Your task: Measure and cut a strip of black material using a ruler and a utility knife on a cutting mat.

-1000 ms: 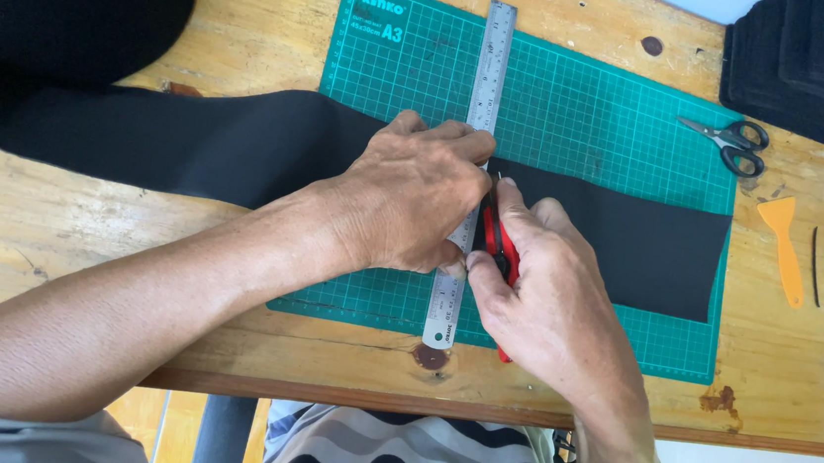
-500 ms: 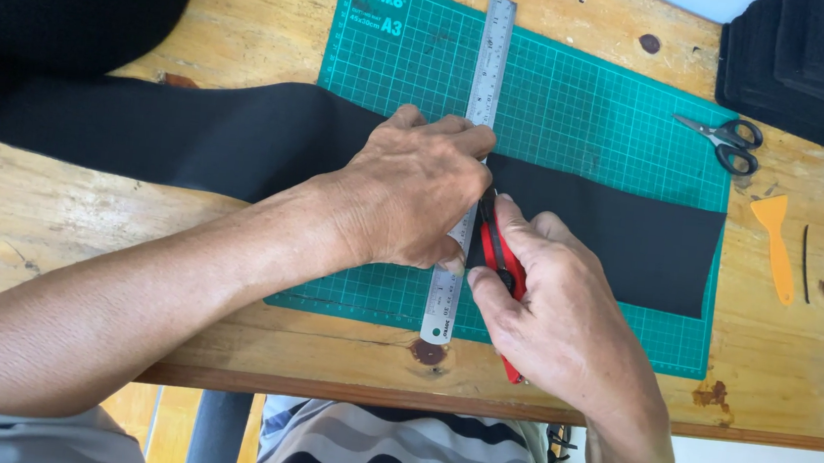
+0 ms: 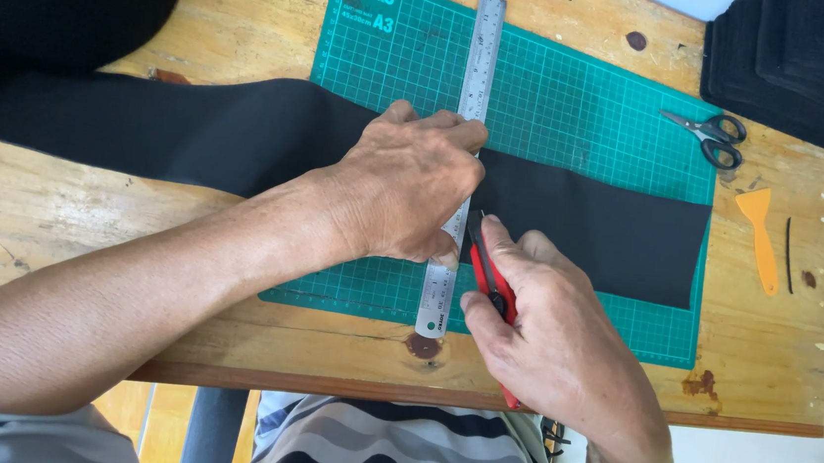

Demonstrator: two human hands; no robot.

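Pressing steel ruler [image 3: 468, 127] flat with left hand [image 3: 406, 186], right hand [image 3: 552, 333] gripping red knife [image 3: 484, 268], scissors [image 3: 708, 136] aside

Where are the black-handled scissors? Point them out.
In the head view, the black-handled metal scissors lie at the table's far right, on the green cutting mat's right edge, just beyond the orange plastic scraper.

Left hand [image 3: 406, 186] flat, palm down, fingers spread toward one o'clock, forearm stretching back to eight o'clock. Right hand [image 3: 557, 339] curled into a closed grip, thumb pointing to eleven o'clock, wrist trailing off toward five o'clock.
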